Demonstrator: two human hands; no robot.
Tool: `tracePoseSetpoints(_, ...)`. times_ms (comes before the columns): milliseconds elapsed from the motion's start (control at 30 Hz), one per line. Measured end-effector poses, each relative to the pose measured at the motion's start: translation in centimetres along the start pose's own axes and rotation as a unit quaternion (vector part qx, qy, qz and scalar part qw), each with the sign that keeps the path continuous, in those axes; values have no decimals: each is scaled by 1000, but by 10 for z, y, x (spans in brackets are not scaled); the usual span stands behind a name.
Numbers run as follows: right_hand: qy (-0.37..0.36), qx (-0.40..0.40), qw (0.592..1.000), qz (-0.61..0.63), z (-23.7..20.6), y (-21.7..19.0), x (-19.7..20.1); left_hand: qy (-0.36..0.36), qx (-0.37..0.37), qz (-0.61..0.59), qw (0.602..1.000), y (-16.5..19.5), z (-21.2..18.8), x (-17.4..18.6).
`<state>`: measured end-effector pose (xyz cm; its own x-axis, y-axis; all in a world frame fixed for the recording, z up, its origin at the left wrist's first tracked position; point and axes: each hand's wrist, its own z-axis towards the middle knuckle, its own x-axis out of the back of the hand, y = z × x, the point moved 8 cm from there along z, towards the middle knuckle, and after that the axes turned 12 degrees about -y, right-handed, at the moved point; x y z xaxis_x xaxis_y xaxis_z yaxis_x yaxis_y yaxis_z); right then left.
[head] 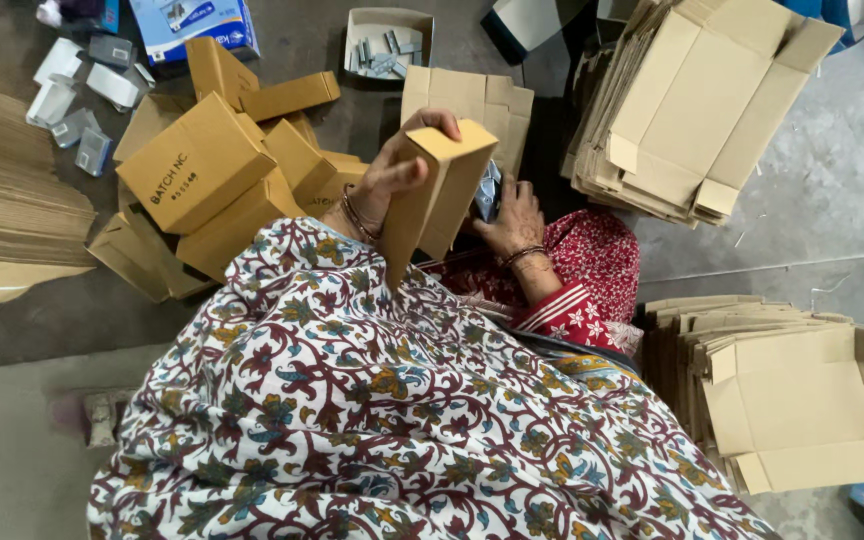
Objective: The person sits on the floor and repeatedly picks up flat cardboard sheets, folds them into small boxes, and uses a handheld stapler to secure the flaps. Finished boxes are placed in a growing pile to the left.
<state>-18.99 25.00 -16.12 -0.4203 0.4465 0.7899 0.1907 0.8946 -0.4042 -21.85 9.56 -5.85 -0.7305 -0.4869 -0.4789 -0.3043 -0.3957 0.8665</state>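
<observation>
— Fingers (422, 125) of the left hand (392, 175) are curling over the top edge of a small brown cardboard box (437, 190), gripping it upright above the lap in the flowered cloth (372, 400).

— And the right hand (514, 215)?

— It is pressing in behind the box, against something silvery (489, 190); I cannot tell whether those fingers are closing on it.

— What is looking risky?

— I'd judge the grip is sitting high on the box, so the open flaps could buckle, or the box could be tipping toward the heap of made-up brown cartons (212, 180) just beside it.

— Anything else?

— The stack of flat cardboard blanks (692, 100) is leaning near the right elbow.
</observation>
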Motion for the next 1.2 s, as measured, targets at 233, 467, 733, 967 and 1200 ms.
tracePoseSetpoints(233,-209,142,626,738,-30,18,-28,-50,-9,195,980,9,-3,4)
tracePoseSetpoints(467,-359,237,414,802,-141,16,-12,-61,7,191,980,0,-2,-2)
tracePoseSetpoints(733,-322,186,506,778,-127,44,-40,-111,23,217,969,-8,6,-13)
tracePoseSetpoints(967,-299,212,560,743,-130,37,-27,-139,1,292,946,-4,9,-19)
tracePoseSetpoints(1200,-243,222,713,619,-126,40,-50,-177,-16,350,920,-4,11,-28)
